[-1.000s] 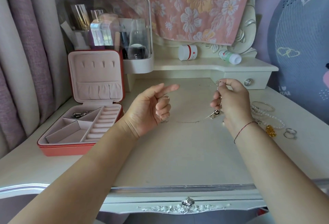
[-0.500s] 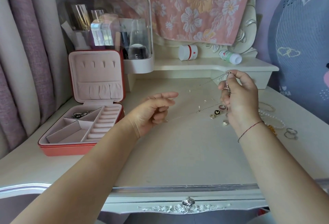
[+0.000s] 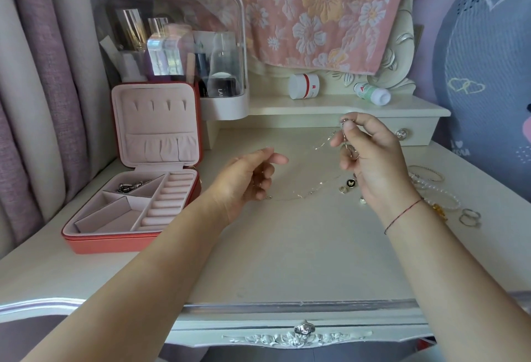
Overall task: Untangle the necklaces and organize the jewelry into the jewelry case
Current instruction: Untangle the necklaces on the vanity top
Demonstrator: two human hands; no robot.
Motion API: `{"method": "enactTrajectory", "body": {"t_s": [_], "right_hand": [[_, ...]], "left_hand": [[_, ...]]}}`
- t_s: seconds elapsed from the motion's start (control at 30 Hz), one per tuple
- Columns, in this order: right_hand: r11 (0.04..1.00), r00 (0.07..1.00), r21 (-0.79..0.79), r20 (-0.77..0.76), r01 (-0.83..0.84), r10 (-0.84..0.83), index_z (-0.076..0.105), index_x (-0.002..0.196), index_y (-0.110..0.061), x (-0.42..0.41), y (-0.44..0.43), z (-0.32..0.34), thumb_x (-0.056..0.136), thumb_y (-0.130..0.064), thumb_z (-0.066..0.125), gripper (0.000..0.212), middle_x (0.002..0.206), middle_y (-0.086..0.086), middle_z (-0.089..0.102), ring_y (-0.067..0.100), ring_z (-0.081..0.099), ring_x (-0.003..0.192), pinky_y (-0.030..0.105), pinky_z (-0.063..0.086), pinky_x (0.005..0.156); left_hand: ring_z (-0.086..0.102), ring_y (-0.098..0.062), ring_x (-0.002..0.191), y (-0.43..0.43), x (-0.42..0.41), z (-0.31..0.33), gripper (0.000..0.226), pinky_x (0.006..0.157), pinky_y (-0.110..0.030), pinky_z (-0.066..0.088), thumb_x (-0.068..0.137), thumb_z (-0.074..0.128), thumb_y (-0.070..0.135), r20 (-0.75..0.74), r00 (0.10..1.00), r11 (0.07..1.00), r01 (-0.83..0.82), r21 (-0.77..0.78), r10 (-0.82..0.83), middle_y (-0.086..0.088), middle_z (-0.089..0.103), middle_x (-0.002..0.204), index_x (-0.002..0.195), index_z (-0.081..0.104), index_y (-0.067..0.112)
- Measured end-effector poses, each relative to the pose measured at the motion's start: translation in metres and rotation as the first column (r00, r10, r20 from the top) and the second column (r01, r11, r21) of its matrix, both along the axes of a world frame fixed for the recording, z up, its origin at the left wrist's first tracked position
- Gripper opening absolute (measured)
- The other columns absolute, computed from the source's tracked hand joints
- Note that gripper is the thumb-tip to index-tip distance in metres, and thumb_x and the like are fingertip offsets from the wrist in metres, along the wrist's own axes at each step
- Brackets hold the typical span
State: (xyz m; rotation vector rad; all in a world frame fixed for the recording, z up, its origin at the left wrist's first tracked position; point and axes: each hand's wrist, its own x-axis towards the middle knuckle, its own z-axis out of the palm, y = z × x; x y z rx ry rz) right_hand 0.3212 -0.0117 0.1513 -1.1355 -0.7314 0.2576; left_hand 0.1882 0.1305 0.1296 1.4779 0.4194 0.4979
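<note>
Items on the white worktop (image 3: 287, 246), as seen from beside the person:

1. Jewelry case (image 3: 86, 242), red outside and pink inside, at the left of the worktop. It is open, with its lid upright. A few small silver pieces (image 3: 130, 187) lie in the back-left compartment. The ring rolls (image 3: 169, 200) fill the right-hand side.

2. Right hand (image 3: 370, 166), raised above the worktop, with a red thread (image 3: 402, 215) round the wrist. Its grip is clamped on the tangled necklaces (image 3: 346, 143): thumb and forefinger pinch the top, and silver links hang down before the palm.

3. Fine chain (image 3: 304, 195), running from the tangle down and left across the worktop to end at the left hand's curled fingertips.

4. Left hand (image 3: 247, 177), low over the worktop between the case and the right hand. Thumb and forefinger point right and the other fingers are curled. I cannot tell whether its grip is on the chain.

5. Black round pendant (image 3: 350, 182), lying just beside the right hand, with smaller charms near it.

6. To the right of the right hand: a bangle (image 3: 428, 173), a pearl strand (image 3: 439, 192), a gold charm (image 3: 439, 210) and two rings (image 3: 469, 217).

7. On the rear shelf: a clear cosmetics organiser (image 3: 172, 45), a white jar (image 3: 304, 86) and a bottle (image 3: 372, 94) on its side.
</note>
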Motion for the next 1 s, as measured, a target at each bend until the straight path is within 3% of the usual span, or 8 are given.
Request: {"method": "enactTrajectory", "body": {"t_s": [0.13,0.37,0.5,0.57,0.7,0.8,0.9,1.0], "right_hand": [[0.996,0.996,-0.008,0.033,-0.086,0.086,0.058,0.094,-0.015,-0.004,0.000,-0.001,0.098,-0.009,0.048,0.012,0.067,0.000,0.062,0.016,0.063,0.055,0.021,0.046,0.054],[0.977,0.964,-0.087,0.166,-0.194,0.207,0.060,0.096,-0.008,-0.009,0.002,-0.004,0.097,-0.004,0.048,0.013,0.070,0.004,0.069,0.020,0.065,0.059,0.025,0.050,0.053],[0.959,0.932,-0.190,0.259,-0.209,0.254,0.065,0.094,-0.007,-0.012,0.004,-0.009,0.095,-0.003,0.053,0.013,0.072,0.009,0.070,0.021,0.064,0.058,0.025,0.049,0.050],[0.954,0.919,-0.233,0.301,-0.187,0.254,0.067,0.094,-0.005,-0.013,0.005,-0.011,0.094,-0.002,0.055,0.012,0.071,0.010,0.069,0.020,0.064,0.058,0.025,0.048,0.050],[0.956,0.919,-0.268,0.334,-0.121,0.210,0.071,0.089,-0.009,-0.011,0.006,-0.013,0.089,-0.006,0.064,0.007,0.069,0.005,0.068,0.015,0.060,0.055,0.024,0.043,0.047],[0.957,0.919,-0.279,0.348,-0.084,0.183,0.071,0.084,-0.014,-0.010,0.006,-0.013,0.086,-0.008,0.069,0.007,0.065,-0.004,0.068,0.009,0.050,0.052,0.021,0.039,0.047],[0.956,0.920,-0.285,0.351,-0.070,0.172,0.070,0.081,-0.012,-0.010,0.006,-0.013,0.084,-0.008,0.070,0.006,0.057,-0.014,0.063,0.001,0.048,0.049,0.009,0.037,0.052],[0.950,0.930,-0.303,0.322,-0.074,0.175,0.069,0.077,-0.014,-0.010,0.007,-0.013,0.084,-0.011,0.071,0.008,0.060,-0.012,0.064,0.001,0.045,0.050,0.011,0.036,0.052]], "left_hand": [[0.058,-0.011,0.077,0.000,0.002,-0.001,0.034,0.071,-0.024,0.043,0.098,0.045,0.024,0.032,0.999,1.000,-0.012,0.020,0.012,0.004,0.064,0.082,0.074,0.069,0.018],[0.062,-0.009,0.084,-0.003,0.005,-0.006,0.025,0.084,-0.028,0.045,0.095,0.057,0.034,-0.077,0.996,0.970,-0.028,0.243,0.048,0.005,0.069,0.087,0.082,0.066,0.014],[0.066,-0.014,0.101,-0.004,0.004,-0.006,0.035,0.090,-0.026,0.048,0.086,0.061,0.040,0.017,0.991,0.977,0.131,0.166,-0.136,-0.001,0.072,0.102,0.108,0.069,0.013],[0.067,-0.017,0.100,-0.006,0.004,-0.004,0.034,0.092,-0.027,0.050,0.088,0.061,0.037,0.069,0.976,0.976,0.198,0.094,-0.205,-0.006,0.072,0.100,0.107,0.068,0.009],[0.069,-0.018,0.077,-0.008,0.003,-0.002,0.029,0.077,-0.025,0.049,0.083,0.058,0.034,0.058,0.973,0.973,0.220,0.070,-0.224,-0.006,0.071,0.083,0.096,0.067,0.010],[0.052,-0.012,0.056,-0.008,0.002,-0.003,0.021,0.073,-0.030,0.043,0.079,0.062,0.032,0.045,0.980,0.979,0.189,0.073,-0.193,0.002,0.058,0.064,0.089,0.069,0.015],[0.027,-0.010,0.053,-0.010,0.001,-0.002,0.020,0.056,-0.023,0.027,0.077,0.066,0.031,0.041,0.986,0.982,0.155,0.107,-0.160,0.006,0.034,0.057,0.088,0.070,0.015],[0.017,-0.012,0.056,-0.011,-0.001,-0.001,0.023,0.058,-0.028,0.017,0.077,0.065,0.033,0.032,0.990,0.982,0.134,0.135,-0.140,0.008,0.025,0.056,0.092,0.072,0.016]]}}
